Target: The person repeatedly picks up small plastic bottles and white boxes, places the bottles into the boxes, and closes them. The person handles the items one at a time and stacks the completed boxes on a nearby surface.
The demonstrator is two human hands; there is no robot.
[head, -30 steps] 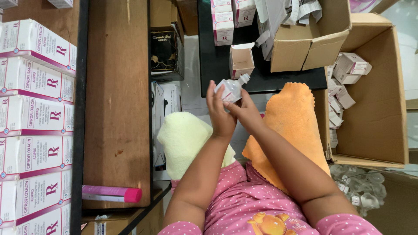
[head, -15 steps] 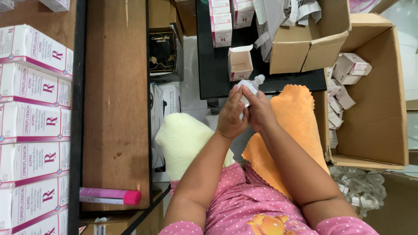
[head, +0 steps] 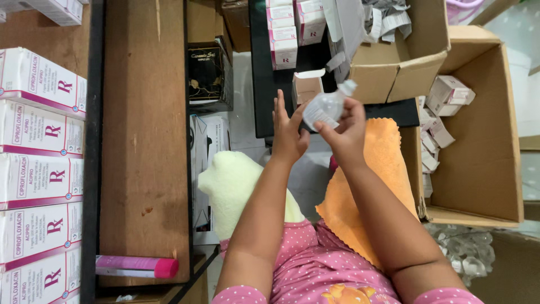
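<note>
My right hand [head: 347, 134] grips a small clear plastic bottle [head: 327, 106] with a white cap and a white label, held up over the edge of a black surface [head: 260, 84]. My left hand [head: 288, 132] is beside it with fingers spread and straight, its thumb touching the bottle's label. Just behind the bottle, a small white and pink carton [head: 306, 87] stands with its flap open. An orange cloth [head: 388, 169] lies under my right forearm and a pale yellow cloth [head: 233, 186] under my left.
White and pink cartons [head: 42, 141] are stacked along the left beside a wooden board [head: 143, 141], with a pink tube [head: 135, 266] on it. A cardboard box [head: 394, 62] holds paper leaflets. A large cardboard box [head: 484, 129] holds small cartons [head: 444, 95]. Clear bottles [head: 461, 253] lie at bottom right.
The bottle has risen and moved right, toward the cardboard box. My left hand has opened from around it and now touches it only with the thumb.
</note>
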